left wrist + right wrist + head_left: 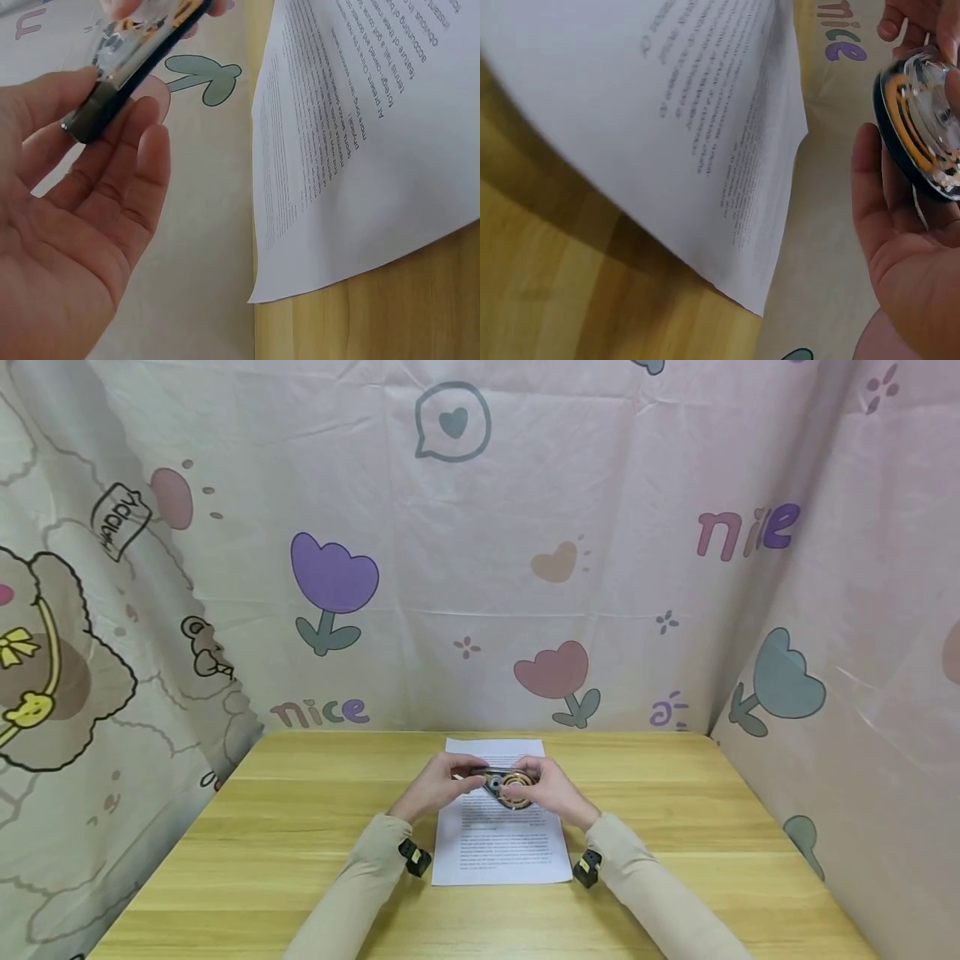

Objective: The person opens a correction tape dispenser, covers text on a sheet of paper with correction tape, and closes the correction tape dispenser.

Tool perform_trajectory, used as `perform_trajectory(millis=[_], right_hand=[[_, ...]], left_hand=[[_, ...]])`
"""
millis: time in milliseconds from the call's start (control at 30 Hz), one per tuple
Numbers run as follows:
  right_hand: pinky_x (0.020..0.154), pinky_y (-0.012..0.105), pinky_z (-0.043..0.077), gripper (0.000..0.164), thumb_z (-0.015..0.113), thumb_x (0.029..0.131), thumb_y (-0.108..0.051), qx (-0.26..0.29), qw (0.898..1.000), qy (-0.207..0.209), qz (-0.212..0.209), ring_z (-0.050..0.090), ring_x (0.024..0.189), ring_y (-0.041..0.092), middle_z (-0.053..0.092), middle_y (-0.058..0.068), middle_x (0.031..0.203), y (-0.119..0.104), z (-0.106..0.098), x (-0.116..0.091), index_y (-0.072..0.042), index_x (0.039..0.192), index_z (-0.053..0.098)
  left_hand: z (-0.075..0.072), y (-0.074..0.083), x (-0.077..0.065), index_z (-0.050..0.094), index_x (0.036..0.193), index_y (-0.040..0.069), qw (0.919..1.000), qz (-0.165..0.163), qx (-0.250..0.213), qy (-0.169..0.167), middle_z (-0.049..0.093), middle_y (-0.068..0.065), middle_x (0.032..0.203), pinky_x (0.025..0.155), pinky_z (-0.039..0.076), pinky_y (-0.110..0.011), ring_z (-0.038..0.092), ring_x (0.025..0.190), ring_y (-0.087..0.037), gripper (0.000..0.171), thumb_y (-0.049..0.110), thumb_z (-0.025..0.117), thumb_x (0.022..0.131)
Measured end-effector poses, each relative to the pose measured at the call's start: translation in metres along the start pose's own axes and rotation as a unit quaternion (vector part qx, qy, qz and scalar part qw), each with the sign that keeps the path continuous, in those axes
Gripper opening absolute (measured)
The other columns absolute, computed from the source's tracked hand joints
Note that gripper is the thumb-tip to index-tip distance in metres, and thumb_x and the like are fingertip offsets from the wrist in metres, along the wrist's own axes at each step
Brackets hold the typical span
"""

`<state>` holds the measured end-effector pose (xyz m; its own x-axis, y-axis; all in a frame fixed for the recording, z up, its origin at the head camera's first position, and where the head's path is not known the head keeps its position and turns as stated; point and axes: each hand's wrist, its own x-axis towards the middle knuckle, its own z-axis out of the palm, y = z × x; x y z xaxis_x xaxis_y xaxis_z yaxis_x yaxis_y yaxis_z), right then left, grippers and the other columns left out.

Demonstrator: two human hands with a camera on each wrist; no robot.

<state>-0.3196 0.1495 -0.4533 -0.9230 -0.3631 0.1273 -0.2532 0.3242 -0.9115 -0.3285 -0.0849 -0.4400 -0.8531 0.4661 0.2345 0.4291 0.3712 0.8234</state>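
Note:
Both hands hold a correction tape above a printed sheet of paper. Its case is clear with a dark edge, and orange spool parts and a small gear show inside. My left hand pinches the narrow end between thumb and fingers; in the left wrist view that dark tip lies against the fingertips. At the wide, rounded end, my right hand grips with the thumb over the clear face and fingers behind. The right wrist view shows the round case partly cut off by the frame.
The paper lies on a light wood table, its near corners slightly raised in the wrist views. A patterned curtain hangs behind the table and along both sides. Small black cameras sit on both wrists.

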Motion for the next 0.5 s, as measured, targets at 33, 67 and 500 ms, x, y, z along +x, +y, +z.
perform_trajectory(millis=[33,67,500], right_hand=[[0.066,0.022,0.054,0.027,0.078,0.084,-0.022,-0.005,1.000,-0.003,0.003,0.062,0.074,0.009,0.070,0.005,0.086,0.000,0.000,0.000,-0.004,0.101,0.066],[0.065,0.022,0.054,0.027,0.078,0.084,-0.023,-0.013,1.000,-0.004,0.003,0.062,0.072,0.008,0.070,0.003,0.084,0.000,0.001,0.000,-0.004,0.100,0.067],[0.059,0.041,0.060,0.028,0.072,0.090,-0.024,0.011,1.000,-0.003,0.013,0.069,0.073,0.020,0.072,0.026,0.097,-0.003,0.014,0.003,-0.002,0.106,0.067]], left_hand=[[0.000,0.000,0.000,0.072,0.115,0.009,1.0000,-0.002,-0.003,0.002,0.072,-0.005,0.102,0.070,0.056,-0.025,0.064,0.085,-0.014,0.024,0.013,0.069,0.091],[0.000,0.000,0.000,0.071,0.116,0.009,1.0000,-0.003,-0.005,0.005,0.072,-0.005,0.101,0.070,0.056,-0.026,0.064,0.084,-0.014,0.025,0.013,0.069,0.091],[0.002,0.006,0.003,0.063,0.128,0.008,0.9977,-0.012,-0.023,0.063,0.072,-0.012,0.097,0.070,0.059,-0.032,0.068,0.080,-0.018,0.034,0.017,0.064,0.096]])
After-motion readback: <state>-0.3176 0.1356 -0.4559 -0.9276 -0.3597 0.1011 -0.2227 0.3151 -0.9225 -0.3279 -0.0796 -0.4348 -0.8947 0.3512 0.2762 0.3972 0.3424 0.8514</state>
